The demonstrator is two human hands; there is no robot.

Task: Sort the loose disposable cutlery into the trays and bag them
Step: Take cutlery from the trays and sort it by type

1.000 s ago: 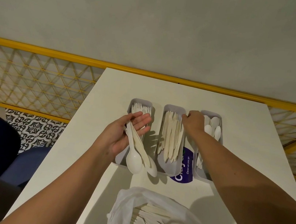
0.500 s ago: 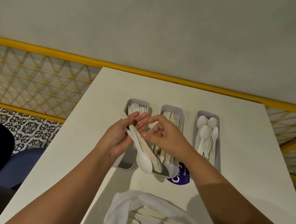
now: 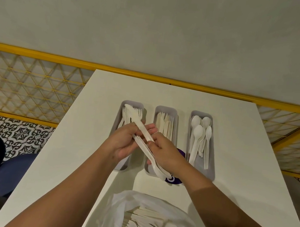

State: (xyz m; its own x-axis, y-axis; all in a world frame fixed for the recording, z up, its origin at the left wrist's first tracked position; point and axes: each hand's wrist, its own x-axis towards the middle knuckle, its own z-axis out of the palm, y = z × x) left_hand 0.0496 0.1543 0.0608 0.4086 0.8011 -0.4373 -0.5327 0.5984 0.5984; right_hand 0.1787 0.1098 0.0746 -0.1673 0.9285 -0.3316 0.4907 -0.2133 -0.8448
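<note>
Three grey trays stand side by side on the white table: the left tray holds forks, the middle tray holds knives, the right tray holds white spoons. My left hand grips a small bundle of white spoons over the left and middle trays. My right hand pinches the same bundle from the right, and the spoon bowls stick out below it. A clear plastic bag with cutlery inside lies at the table's near edge.
A purple round sticker shows on the table between the middle and right trays. A yellow lattice railing runs behind and beside the table. A dark blue chair stands at the left, over a patterned floor.
My right hand left the trays' far end and came across to grasp the spoon bundle held in my left hand. The bundle has swung so that its handles point to the far left.
</note>
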